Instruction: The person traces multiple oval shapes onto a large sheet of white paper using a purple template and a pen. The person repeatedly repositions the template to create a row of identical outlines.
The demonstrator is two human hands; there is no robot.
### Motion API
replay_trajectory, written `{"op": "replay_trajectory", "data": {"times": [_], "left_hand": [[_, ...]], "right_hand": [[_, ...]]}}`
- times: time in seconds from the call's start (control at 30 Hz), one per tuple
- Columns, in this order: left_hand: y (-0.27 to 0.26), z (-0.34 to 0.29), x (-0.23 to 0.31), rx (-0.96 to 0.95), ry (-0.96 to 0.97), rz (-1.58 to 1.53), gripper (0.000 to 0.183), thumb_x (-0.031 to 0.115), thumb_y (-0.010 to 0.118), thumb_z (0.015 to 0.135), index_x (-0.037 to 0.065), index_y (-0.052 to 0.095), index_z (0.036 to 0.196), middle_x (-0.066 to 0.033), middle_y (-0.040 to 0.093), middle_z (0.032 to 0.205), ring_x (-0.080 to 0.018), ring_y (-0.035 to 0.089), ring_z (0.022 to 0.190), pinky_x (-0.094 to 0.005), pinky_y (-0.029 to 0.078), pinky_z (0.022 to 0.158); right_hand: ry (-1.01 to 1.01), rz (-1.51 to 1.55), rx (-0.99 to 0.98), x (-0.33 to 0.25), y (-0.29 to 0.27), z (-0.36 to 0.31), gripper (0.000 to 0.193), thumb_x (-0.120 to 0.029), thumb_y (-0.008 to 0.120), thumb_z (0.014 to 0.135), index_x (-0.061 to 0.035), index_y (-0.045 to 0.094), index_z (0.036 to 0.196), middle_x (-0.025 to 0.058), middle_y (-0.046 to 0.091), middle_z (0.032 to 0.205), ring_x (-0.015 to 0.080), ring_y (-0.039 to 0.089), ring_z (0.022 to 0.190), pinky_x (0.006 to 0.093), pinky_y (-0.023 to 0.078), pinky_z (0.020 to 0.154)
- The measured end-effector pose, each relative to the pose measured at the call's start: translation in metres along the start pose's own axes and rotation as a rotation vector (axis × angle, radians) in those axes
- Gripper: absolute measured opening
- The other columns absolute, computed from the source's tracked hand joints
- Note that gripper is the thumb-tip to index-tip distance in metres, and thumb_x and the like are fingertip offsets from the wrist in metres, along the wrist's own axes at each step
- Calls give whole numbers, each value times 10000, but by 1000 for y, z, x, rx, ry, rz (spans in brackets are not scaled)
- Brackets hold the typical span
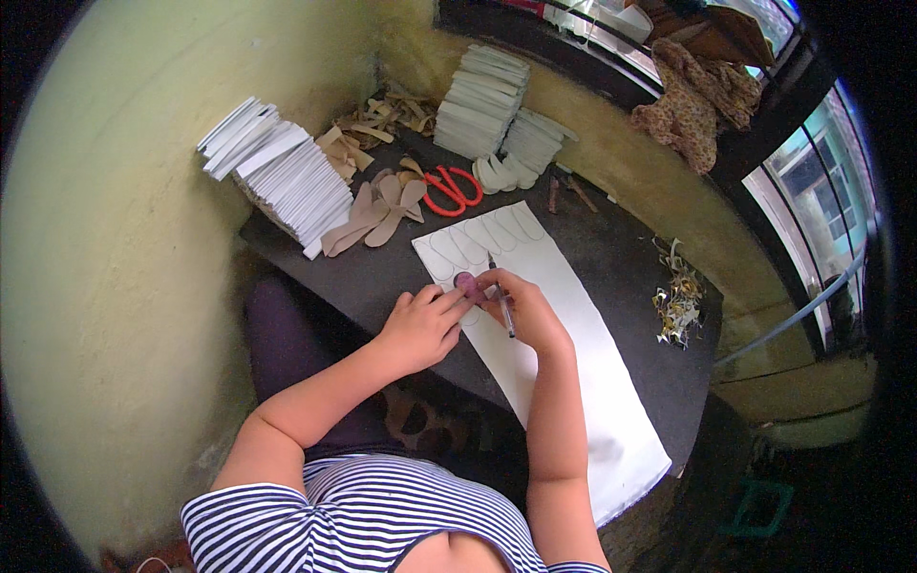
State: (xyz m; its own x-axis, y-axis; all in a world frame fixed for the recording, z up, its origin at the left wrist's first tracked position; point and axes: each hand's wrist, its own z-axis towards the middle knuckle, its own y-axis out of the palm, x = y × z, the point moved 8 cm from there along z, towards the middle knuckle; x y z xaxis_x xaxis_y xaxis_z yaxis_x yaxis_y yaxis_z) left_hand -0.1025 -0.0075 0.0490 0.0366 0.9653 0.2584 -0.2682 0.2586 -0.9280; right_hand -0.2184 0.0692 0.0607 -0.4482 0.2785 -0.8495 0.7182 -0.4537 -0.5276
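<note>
A long white sheet (564, 363) lies slantwise on the dark table, with a row of looped pen outlines across its far end. My left hand (420, 329) rests at the sheet's left edge, its fingertips holding down a small purple template with a rounded end (465, 282). The rest of that template is hidden under the fingers. Close by on the right, my right hand (523, 310) is closed around a pen (507, 315). The pen slants, one end pointing toward the drawn loops. My right forearm crosses over the sheet.
Stacked white strips (291, 177) stand at the table's left, and another white stack (482, 100) at the back. Beige cut pieces (382, 210) lie beside red-handled scissors (452, 191). Scraps (678, 296) are heaped at the right edge. A patterned cloth (693, 105) hangs by the window.
</note>
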Motion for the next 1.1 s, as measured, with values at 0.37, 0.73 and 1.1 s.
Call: {"op": "replay_trajectory", "data": {"times": [0.37, 0.73, 1.1], "left_hand": [[2, -5, 3, 63, 23, 31, 477, 260, 626, 849, 110, 570, 1299, -33, 536, 1326, -238, 502, 1093, -415, 449, 775], [-2, 6, -16, -28, 45, -71, 592, 430, 670, 782, 147, 575, 1293, -54, 510, 1374, -292, 505, 1069, -451, 440, 867], [4, 0, 3, 117, -17, -40, 509, 412, 626, 831, 88, 616, 1223, -61, 574, 1275, -244, 532, 949, -400, 446, 730]], "right_hand": [[-10, -2, -8, -1, 1, 0, 269, 14, 665, 842, -36, 621, 1102, 69, 658, 919, 139, 590, 792, 290, 485, 723], [111, 285, 189, 20, -11, 7, 247, -112, 552, 980, -44, 608, 1211, 90, 664, 953, 153, 633, 847, 281, 503, 764], [100, 395, 305, 43, -25, 11, 184, -114, 587, 967, 10, 595, 1104, 102, 666, 1016, 193, 669, 963, 303, 524, 821]]}}
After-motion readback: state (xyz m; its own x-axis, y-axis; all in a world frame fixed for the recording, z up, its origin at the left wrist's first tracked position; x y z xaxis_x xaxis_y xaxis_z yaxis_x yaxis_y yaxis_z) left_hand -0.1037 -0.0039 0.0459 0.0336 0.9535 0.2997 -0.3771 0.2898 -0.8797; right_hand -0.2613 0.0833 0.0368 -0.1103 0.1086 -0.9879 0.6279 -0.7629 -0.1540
